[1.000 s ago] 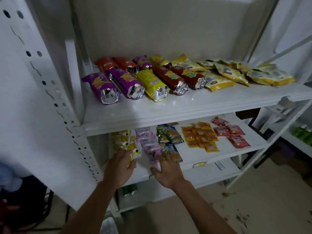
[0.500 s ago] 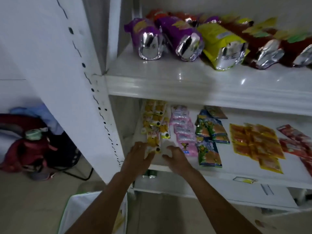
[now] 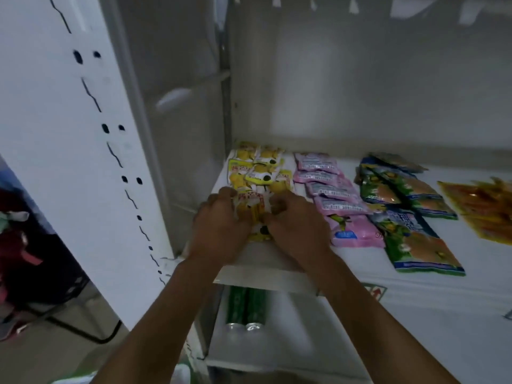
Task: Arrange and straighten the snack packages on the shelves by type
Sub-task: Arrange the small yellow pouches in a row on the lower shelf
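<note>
Both hands work at the front left corner of the white shelf (image 3: 266,281). The left hand (image 3: 219,228) has its fingers curled round the left edge of the nearest yellow packets (image 3: 256,173), and the right hand (image 3: 299,228) has its fingers curled round their right edge, so each grip is closed on the same small bundle, pinched between the two hands. The knuckles of the two hands nearly touch above the bundle. A bit of yellow wrapper with a dark spot shows in the gap below the thumbs.

Beyond the fingertips, the other yellow packets lie overlapping in a loose column running toward the back wall. Just right of the right hand, a column of pink packets (image 3: 332,189) runs front to back, the nearest one beside the wrist. Further right lie green and orange packets (image 3: 410,217) in another overlapping column, the front one tilted. At the far right edge are orange packets (image 3: 487,206), blurred.

Under the forearms, on the lower shelf, two green cans (image 3: 246,309) lie side by side, ends facing forward. Left of the left arm stands the perforated white upright (image 3: 83,151) of the rack.
</note>
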Tool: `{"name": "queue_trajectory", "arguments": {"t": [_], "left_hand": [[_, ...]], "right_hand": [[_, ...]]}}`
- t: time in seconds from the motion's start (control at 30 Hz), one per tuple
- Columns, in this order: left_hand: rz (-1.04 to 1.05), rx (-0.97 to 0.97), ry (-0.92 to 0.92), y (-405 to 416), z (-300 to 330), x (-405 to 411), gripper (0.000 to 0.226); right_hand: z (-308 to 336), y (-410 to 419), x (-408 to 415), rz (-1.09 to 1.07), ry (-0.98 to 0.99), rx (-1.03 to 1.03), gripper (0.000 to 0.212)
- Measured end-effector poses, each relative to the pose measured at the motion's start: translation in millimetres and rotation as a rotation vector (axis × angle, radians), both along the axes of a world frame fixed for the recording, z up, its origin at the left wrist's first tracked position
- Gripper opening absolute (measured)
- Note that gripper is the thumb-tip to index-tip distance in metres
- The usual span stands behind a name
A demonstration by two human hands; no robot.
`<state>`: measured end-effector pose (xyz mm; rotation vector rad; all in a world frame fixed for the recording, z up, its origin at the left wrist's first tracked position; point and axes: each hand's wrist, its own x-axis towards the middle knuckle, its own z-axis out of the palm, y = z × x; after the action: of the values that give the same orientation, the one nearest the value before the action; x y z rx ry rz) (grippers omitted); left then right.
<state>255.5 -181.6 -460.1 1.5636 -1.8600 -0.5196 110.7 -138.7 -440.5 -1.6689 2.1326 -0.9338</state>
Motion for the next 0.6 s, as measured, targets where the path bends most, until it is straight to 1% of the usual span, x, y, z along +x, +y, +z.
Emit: {"name": "queue_trajectory", "arguments": {"t": [0.03,0.07,0.17,0.27,0.3,0.33,0.37,0.4,0.43,0.47,0.5,0.57,0.6], "left_hand": [[-0.015,-0.012,-0.018,0.8,-2.1,0.9,0.049],[-0.034,-0.022,0.007,1.4,-4.3,3.5,0.05],[-0.093,0.005,0.21,2.6,-8.2,12.7,0.056],[-0.135,0.003,0.321,-2.8,-13.8,17.8,0.064],[-0.148,0.011,0.35,-3.2,-13.5,18.4,0.064],[-0.166,0.025,0.374,-1.4,-12.0,18.7,0.06],[-0.202,0.052,0.392,-0.4,-11.5,19.5,0.049],[-0.236,0.08,0.417,2.1,-10.3,20.7,0.03],[-0.27,0.099,0.461,2.8,-10.2,21.9,0.021],[-0.296,0.11,0.512,3.8,-10.9,23.7,0.019],[-0.325,0.115,0.567,2.6,-12.9,26.3,0.021],[-0.372,0.108,0.64,3.1,-15.5,29.7,0.028],[-0.387,0.118,0.658,6.0,-14.0,29.5,0.029]], "right_hand": [[-3.7,-1.7,0.0,-0.003,-0.033,-0.028,0.026],[-6.7,-2.2,-0.1,-0.007,-0.048,-0.057,0.029],[-19.0,-5.1,-4.6,0.014,-0.098,-0.116,0.038],[-27.6,-5.2,-9.3,0.078,-0.194,-0.166,0.028],[-28.6,-5.4,-9.7,0.107,-0.226,-0.202,0.028],[-30.4,-6.7,-10.1,0.129,-0.288,-0.223,0.029],[-31.7,-9.1,-10.5,0.154,-0.375,-0.232,0.029],[-31.4,-10.3,-10.4,0.176,-0.462,-0.237,0.028],[-30.5,-11.5,-11.0,0.208,-0.546,-0.235,0.024],[-28.8,-11.2,-11.9,0.242,-0.618,-0.241,0.015],[-27.4,-10.1,-12.3,0.268,-0.698,-0.246,0.01],[-25.7,-4.1,-11.5,0.299,-0.815,-0.252,0.019],[-27.7,-3.6,-12.5,0.3,-0.82,-0.258,0.024]]}}
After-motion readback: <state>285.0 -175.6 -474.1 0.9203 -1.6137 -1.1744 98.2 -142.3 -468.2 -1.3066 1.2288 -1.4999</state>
